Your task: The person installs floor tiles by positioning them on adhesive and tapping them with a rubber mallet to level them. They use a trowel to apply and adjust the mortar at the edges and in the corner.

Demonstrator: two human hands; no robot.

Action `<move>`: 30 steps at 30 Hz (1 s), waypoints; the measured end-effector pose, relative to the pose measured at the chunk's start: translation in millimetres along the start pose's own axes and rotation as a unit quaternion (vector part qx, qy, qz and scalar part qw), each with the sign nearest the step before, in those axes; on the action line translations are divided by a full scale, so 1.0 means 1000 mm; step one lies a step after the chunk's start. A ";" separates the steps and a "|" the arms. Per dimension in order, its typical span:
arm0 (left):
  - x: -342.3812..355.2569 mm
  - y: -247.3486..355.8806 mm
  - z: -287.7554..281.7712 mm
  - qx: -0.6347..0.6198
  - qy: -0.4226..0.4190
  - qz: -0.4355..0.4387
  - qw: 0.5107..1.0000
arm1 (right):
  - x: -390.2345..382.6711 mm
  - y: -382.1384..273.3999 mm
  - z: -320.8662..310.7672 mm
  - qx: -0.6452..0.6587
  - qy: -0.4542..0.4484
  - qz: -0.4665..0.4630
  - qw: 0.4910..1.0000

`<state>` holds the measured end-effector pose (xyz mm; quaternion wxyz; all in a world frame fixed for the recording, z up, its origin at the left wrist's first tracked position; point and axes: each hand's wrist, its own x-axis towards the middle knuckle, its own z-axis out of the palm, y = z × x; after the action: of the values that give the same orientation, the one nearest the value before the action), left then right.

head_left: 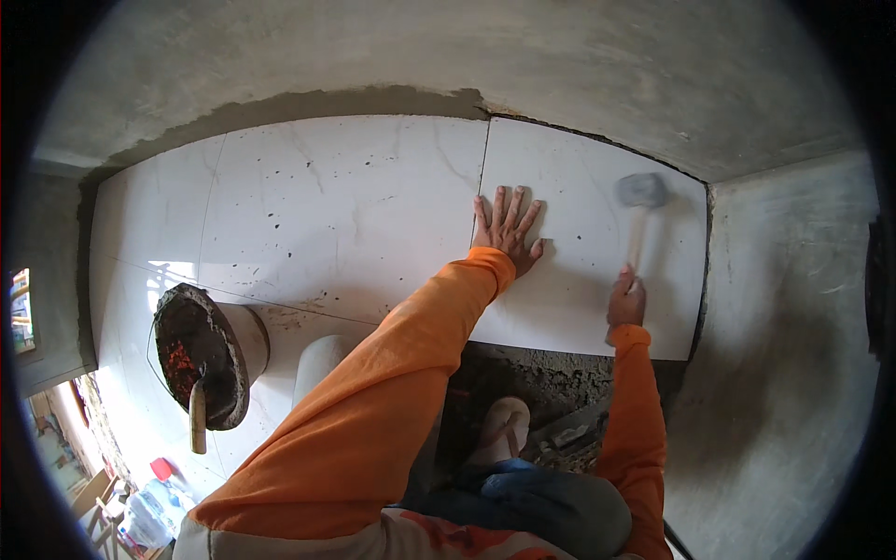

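My left hand (505,229) lies flat with spread fingers on a large white marbled floor tile (569,271), close to the joint with the tile on its left (345,205). In my right hand (627,301) is the wooden handle of a rubber mallet (642,191). Its grey head, slightly blurred, is over the right part of the same tile; I cannot tell whether it touches the surface. Dark specks of mortar dot the tiles. A narrow dark gap runs between the right tile and the walls behind and beside it.
A mortar-crusted bucket (252,341) holding dark mix and a wooden-handled tool (198,415) stands on the tiles at left. Rough mortar bed (551,373) lies below the right tile's near edge, beside my sandalled foot (504,425). Grey plastered walls (784,308) enclose the back and right. Plastic bottles (154,511) sit lower left.
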<state>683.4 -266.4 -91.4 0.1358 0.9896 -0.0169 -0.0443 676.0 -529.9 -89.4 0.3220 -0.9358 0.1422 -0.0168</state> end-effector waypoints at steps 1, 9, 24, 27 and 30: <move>-0.001 -0.001 0.002 -0.001 0.003 0.000 1.000 | -0.002 -0.014 -0.002 0.002 -0.005 0.002 1.000; -0.001 -0.001 0.003 0.019 -0.003 0.009 1.000 | -0.020 -0.061 -0.001 0.124 -0.040 0.087 0.988; 0.001 -0.001 0.004 0.036 -0.001 0.004 0.999 | -0.034 -0.056 0.009 0.202 -0.010 0.051 0.978; 0.002 0.005 0.004 0.038 -0.005 0.009 0.999 | -0.020 -0.024 0.019 -0.014 0.047 -0.096 0.994; 0.001 0.002 0.012 0.059 0.011 0.010 0.998 | -0.028 -0.041 0.003 0.195 -0.007 0.055 0.979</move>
<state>683.7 -271.8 -102.2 0.0779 0.9961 -0.0278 -0.0309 660.2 -489.6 -65.0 0.4997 -0.8460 0.1848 -0.0195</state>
